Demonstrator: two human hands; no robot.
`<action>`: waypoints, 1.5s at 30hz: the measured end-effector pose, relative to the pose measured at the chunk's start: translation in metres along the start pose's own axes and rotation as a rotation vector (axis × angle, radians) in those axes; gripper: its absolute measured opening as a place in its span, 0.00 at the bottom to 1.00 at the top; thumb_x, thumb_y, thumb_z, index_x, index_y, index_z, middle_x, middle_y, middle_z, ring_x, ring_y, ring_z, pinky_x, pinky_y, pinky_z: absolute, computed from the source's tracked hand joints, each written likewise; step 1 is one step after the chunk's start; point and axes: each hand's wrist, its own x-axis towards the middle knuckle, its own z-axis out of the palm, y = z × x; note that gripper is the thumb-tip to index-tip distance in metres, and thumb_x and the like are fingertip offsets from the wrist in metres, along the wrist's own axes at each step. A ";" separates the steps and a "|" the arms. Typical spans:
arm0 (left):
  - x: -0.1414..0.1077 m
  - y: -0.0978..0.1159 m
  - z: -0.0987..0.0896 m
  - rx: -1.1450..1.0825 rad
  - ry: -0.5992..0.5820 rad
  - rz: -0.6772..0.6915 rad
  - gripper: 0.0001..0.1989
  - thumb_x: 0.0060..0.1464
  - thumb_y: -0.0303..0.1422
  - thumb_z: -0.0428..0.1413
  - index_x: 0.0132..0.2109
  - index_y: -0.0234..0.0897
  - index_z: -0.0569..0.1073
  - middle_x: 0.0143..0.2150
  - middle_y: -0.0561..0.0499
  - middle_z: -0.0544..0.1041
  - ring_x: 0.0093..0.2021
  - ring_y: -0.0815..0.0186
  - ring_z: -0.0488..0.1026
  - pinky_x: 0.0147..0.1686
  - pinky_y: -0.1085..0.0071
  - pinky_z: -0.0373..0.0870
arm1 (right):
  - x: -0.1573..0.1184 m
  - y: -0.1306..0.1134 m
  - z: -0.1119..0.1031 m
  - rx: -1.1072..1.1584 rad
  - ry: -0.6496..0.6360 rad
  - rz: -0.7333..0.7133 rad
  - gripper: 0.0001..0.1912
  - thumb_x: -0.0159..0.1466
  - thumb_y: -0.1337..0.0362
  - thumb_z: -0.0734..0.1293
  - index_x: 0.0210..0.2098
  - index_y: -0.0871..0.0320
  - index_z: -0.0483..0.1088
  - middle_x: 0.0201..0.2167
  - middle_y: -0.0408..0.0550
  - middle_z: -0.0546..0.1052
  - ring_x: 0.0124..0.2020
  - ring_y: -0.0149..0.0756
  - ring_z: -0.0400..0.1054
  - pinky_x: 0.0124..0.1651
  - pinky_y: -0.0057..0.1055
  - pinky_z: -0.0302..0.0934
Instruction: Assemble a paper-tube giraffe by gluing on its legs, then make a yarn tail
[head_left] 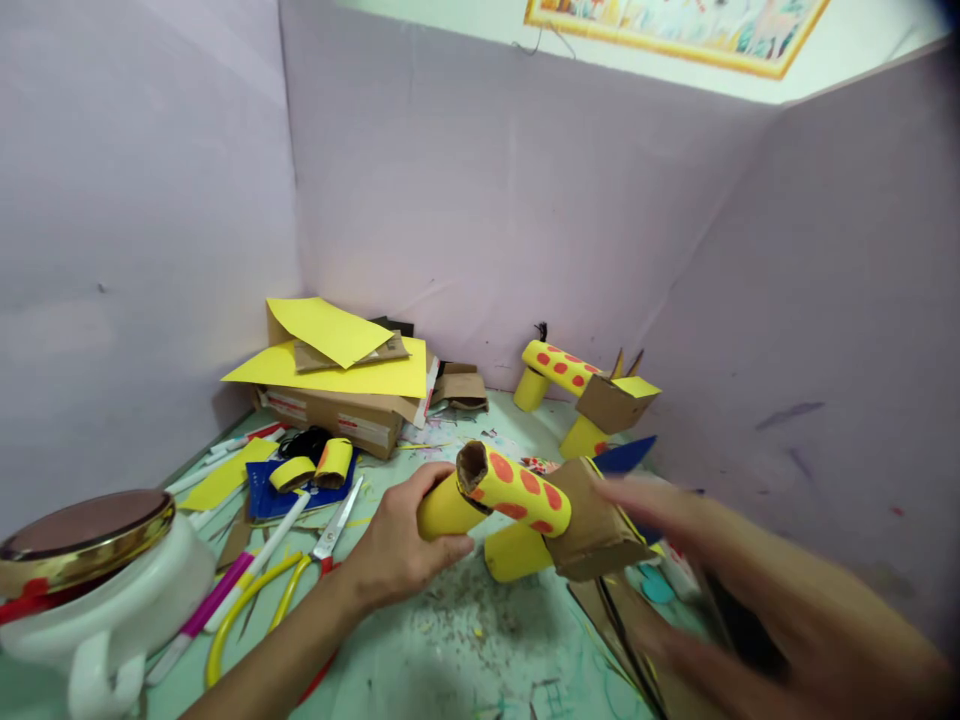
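Note:
My left hand (409,540) is closed around a yellow tube leg of a cardboard animal figure (525,490). The figure has a yellow tube body with orange-red spots, a second yellow leg and a brown cardboard box at its right end. My right hand (742,560) is blurred, its fingers stretched out and thumb apart. Its fingertips are beside the box; whether they touch it I cannot tell. Behind stands a similar spotted figure (562,368) with a box head and two pointed brown pieces on top.
Yellow sheets (337,370) lie on a cardboard box (330,415) at the back left. Scissors (334,530), markers (225,590) and yellow rings (334,462) lie at left, beside a white mug (120,590) with a gold-rimmed lid. Pale walls enclose the table.

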 end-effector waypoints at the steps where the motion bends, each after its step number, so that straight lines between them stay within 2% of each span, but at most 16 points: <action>1: 0.000 0.001 0.001 -0.003 0.000 -0.001 0.28 0.41 0.32 0.61 0.52 0.37 0.65 0.49 0.48 0.74 0.46 0.57 0.70 0.45 0.64 0.66 | 0.017 -0.010 0.003 -0.048 0.033 -0.050 0.33 0.54 0.63 0.68 0.58 0.46 0.59 0.55 0.48 0.69 0.53 0.49 0.66 0.51 0.42 0.65; 3: 0.001 0.003 0.002 -0.011 0.008 -0.001 0.28 0.41 0.31 0.61 0.52 0.37 0.65 0.50 0.48 0.73 0.47 0.57 0.70 0.45 0.64 0.66 | 0.047 -0.020 0.016 -0.109 0.000 -0.081 0.39 0.51 0.66 0.69 0.61 0.51 0.55 0.58 0.51 0.65 0.57 0.51 0.60 0.56 0.46 0.60; 5: 0.001 0.003 0.003 -0.015 0.016 0.008 0.28 0.41 0.31 0.61 0.53 0.38 0.65 0.50 0.48 0.73 0.47 0.58 0.69 0.46 0.64 0.65 | 0.066 -0.020 0.032 -0.131 -0.074 -0.002 0.42 0.49 0.67 0.70 0.62 0.57 0.53 0.58 0.56 0.65 0.58 0.52 0.59 0.56 0.49 0.58; 8: 0.001 0.002 0.004 -0.028 0.012 0.048 0.28 0.42 0.33 0.61 0.52 0.37 0.65 0.49 0.48 0.73 0.46 0.58 0.70 0.45 0.64 0.65 | 0.074 -0.012 0.048 -0.064 -0.187 0.055 0.34 0.53 0.70 0.67 0.58 0.58 0.57 0.53 0.56 0.70 0.53 0.48 0.64 0.54 0.47 0.60; 11: 0.001 0.001 0.004 -0.088 0.016 0.083 0.27 0.42 0.36 0.61 0.51 0.36 0.67 0.48 0.48 0.74 0.45 0.57 0.70 0.45 0.64 0.66 | 0.074 -0.005 0.050 0.079 -0.260 -0.009 0.23 0.56 0.71 0.64 0.52 0.56 0.64 0.46 0.50 0.74 0.46 0.41 0.69 0.49 0.40 0.62; 14: 0.002 0.000 0.006 -0.168 0.038 0.071 0.25 0.42 0.37 0.60 0.49 0.35 0.69 0.46 0.47 0.75 0.45 0.56 0.70 0.44 0.64 0.66 | 0.075 -0.001 0.048 0.169 -0.256 -0.048 0.19 0.59 0.69 0.63 0.50 0.54 0.65 0.45 0.47 0.75 0.44 0.39 0.69 0.47 0.37 0.63; 21: 0.004 0.000 0.010 -0.237 0.102 0.047 0.24 0.38 0.36 0.61 0.45 0.32 0.71 0.39 0.47 0.75 0.39 0.58 0.70 0.38 0.66 0.67 | 0.075 0.003 0.053 0.221 -0.260 -0.081 0.20 0.60 0.70 0.63 0.52 0.55 0.65 0.47 0.47 0.74 0.46 0.37 0.68 0.50 0.34 0.61; 30: 0.005 0.003 0.011 -0.244 0.089 0.099 0.23 0.39 0.35 0.62 0.44 0.33 0.71 0.39 0.48 0.75 0.38 0.59 0.70 0.38 0.66 0.66 | 0.073 0.007 0.052 0.177 -0.222 -0.094 0.19 0.61 0.64 0.63 0.52 0.56 0.66 0.46 0.51 0.74 0.47 0.43 0.68 0.50 0.39 0.62; 34: 0.004 0.006 0.010 -0.201 0.067 0.118 0.22 0.39 0.33 0.62 0.45 0.35 0.71 0.39 0.49 0.76 0.37 0.60 0.70 0.38 0.67 0.66 | 0.074 0.006 0.051 0.212 -0.265 -0.055 0.21 0.58 0.62 0.67 0.51 0.57 0.66 0.43 0.51 0.75 0.43 0.43 0.70 0.47 0.38 0.64; 45: 0.004 -0.001 0.011 -0.250 0.049 0.104 0.23 0.39 0.33 0.62 0.46 0.36 0.71 0.39 0.50 0.75 0.37 0.61 0.70 0.36 0.68 0.66 | 0.081 0.003 0.054 0.258 -0.233 -0.006 0.15 0.55 0.69 0.66 0.42 0.57 0.68 0.42 0.49 0.74 0.43 0.40 0.68 0.47 0.36 0.62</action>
